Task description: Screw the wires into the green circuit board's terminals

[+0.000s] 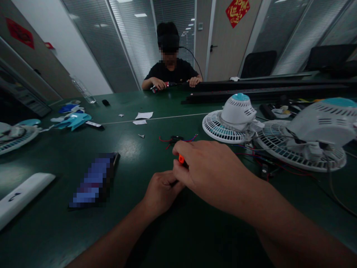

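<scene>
My right hand (206, 163) is closed round a small tool with an orange end (181, 159), which shows between thumb and forefinger. Just below and to its left, my left hand (161, 190) is closed, its fingertips hidden under the right hand; what it grips cannot be made out. Beyond the hands, a small black part (176, 139) with red and blue wires lies on the green table (131, 178). To the right stand a white fan housing (237, 113) with a blue cap and a larger one (320, 124), with wires around them.
A phone (93, 180) and a white bar (23, 197) lie to the left. Farther back are paper scraps (144, 115), blue pieces (74, 120) and a clear bottle (83, 89). Across the table sits a person (170, 70) holding a red and black tool, beside long black rails (251, 89).
</scene>
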`<state>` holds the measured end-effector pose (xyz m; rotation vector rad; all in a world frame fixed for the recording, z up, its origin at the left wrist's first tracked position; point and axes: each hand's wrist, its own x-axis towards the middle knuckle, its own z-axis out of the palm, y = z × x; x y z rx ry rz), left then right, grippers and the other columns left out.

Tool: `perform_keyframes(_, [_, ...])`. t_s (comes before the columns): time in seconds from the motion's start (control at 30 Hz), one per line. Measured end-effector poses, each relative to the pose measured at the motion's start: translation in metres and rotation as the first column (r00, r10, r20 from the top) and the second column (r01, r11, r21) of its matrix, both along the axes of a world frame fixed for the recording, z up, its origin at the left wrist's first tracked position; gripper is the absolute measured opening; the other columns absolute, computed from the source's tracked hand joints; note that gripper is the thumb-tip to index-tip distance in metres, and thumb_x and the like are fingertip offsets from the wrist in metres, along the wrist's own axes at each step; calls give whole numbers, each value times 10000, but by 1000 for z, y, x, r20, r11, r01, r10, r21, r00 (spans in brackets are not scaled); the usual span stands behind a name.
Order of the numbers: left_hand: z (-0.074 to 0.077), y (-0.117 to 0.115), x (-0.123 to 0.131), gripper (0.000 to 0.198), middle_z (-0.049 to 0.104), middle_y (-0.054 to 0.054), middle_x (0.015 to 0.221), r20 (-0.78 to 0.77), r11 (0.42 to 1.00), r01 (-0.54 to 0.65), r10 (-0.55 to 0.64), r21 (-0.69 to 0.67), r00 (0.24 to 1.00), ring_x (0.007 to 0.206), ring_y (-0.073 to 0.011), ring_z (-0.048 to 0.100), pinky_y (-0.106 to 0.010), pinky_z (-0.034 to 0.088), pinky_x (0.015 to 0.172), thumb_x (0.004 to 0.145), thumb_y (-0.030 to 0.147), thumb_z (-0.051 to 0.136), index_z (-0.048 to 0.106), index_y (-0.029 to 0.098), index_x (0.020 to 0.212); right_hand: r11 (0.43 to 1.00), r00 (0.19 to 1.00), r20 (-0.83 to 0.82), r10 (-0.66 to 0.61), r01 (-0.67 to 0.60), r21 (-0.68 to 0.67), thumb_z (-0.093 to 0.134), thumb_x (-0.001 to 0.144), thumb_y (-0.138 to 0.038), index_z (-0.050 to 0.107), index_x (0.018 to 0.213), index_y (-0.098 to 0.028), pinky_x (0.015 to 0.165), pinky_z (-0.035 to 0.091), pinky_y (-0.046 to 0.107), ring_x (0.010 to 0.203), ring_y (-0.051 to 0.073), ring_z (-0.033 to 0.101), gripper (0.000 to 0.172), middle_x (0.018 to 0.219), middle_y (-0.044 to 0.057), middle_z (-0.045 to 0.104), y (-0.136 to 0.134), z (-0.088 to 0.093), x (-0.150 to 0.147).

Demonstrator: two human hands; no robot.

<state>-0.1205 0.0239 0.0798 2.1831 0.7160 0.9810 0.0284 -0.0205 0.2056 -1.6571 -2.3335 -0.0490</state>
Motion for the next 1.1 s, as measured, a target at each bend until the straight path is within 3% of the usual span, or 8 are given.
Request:
perform_keyframes(0.2, [-2, 1, 0, 207, 721, 1, 707, -10, 998, 1, -2, -58, 1000, 636, -146, 668, -239, 501, 590, 893, 172, 555, 699, 193, 744, 1000, 1000, -3, 14, -14, 2, 484, 882, -259, 623, 906, -203, 516, 302, 316, 656, 199, 615, 152, 715, 32, 657, 1, -1, 0])
perform_keyframes(0.53, [-3, 0, 0, 189, 732, -1, 747, -18, 999, 8, -8, -46, 1000, 676, -155, 678, -245, 519, 629, 895, 173, 570, 698, 208, 761, 999, 999, -36, 33, -33, -25, 477, 896, -234, 639, 1002, -158, 593, 359, 310, 774, 211, 636, 208, 845, 69, 694, 2, 0, 0])
perform_keyframes(0.7, [-4, -1, 2, 168, 736, -18, 744, -24, 999, -41, 41, -11, 999, 666, -171, 680, -264, 534, 618, 880, 190, 578, 707, 200, 772, 999, 998, -55, 20, -22, -32, 473, 885, -210, 641, 1019, -149, 618, 365, 321, 789, 220, 637, 224, 852, 73, 690, 4, -1, 1])
perform_keyframes(0.9, [-3, -3, -2, 145, 752, -73, 970, -25, 1000, -24, 24, -8, 999, 858, -219, 697, -315, 555, 717, 874, 213, 595, 711, 191, 959, 999, 998, -64, 25, -27, -36, 468, 888, -225, 637, 1016, -145, 612, 353, 317, 777, 218, 631, 227, 830, 74, 682, 4, 0, 2])
perform_keyframes(1.1, [2, -4, -1, 194, 756, -76, 942, -24, 997, -1, 3, 79, 1000, 874, -217, 699, -331, 563, 749, 902, 166, 523, 715, 188, 902, 999, 998, -54, 21, -24, -48, 471, 888, -248, 628, 1017, -156, 586, 328, 316, 771, 226, 629, 223, 839, 79, 681, 4, 1, 2])
